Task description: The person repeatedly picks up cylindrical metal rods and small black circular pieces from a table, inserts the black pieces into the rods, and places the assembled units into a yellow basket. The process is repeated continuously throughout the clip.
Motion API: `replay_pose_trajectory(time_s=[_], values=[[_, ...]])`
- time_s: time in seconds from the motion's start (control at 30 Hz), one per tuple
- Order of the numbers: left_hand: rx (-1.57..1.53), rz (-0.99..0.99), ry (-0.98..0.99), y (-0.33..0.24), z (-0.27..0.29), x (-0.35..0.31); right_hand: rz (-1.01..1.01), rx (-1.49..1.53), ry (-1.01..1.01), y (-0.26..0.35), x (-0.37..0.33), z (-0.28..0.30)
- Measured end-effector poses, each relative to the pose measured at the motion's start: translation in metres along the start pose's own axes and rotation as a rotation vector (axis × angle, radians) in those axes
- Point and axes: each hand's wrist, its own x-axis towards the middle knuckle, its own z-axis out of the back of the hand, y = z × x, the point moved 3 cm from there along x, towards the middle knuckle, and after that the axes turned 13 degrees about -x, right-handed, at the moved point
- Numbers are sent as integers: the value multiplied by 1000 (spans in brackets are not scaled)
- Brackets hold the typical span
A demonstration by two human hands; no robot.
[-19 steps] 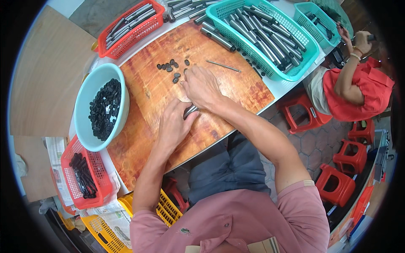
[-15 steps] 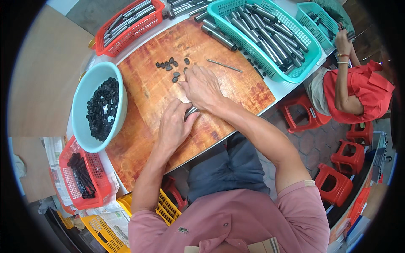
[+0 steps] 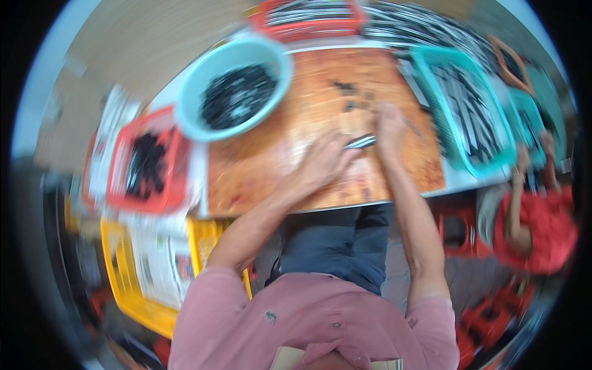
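My left hand (image 3: 325, 157) is closed round a shiny metal tube (image 3: 361, 142) on the wooden board, with one end of the tube sticking out past the fingers. Just to the right of that end is my right hand (image 3: 388, 128), its fingers smeared by motion, so I cannot make out what they hold. Beyond it lie several small black oval plugs (image 3: 345, 88) on the board (image 3: 265, 179). A thin metal rod (image 3: 413, 127) rests to the right of my right hand.
A pale blue basin (image 3: 185, 117) of black pieces stands on the left, near a red basket (image 3: 117, 179) of black parts. Metal tubes fill a teal basket (image 3: 502, 145) at right and a red basket (image 3: 308, 29) at the back. A person in red (image 3: 536, 228) works at far right.
My view has swung to the left and blurred, shifting the table across the picture. My left hand still has the tube; my right hand stays close to its end.
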Motion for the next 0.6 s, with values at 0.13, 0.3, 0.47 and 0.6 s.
replay_pose_trajectory(time_s=[0.13, 0.3, 0.47, 0.6], values=[[-1065, 680, -121, -26, 22, -51, 41, -3, -28, -32, 13, 4], [-1142, 791, -281, -65, 89, -145, 133, -70, 91, -31, 12, 2], [-893, 680, -679, -100, 176, -206, 157, -85, 126, -53, 30, 2], [-447, 735, -873, -114, 296, -256, 155, -120, 107, -55, 34, 4]])
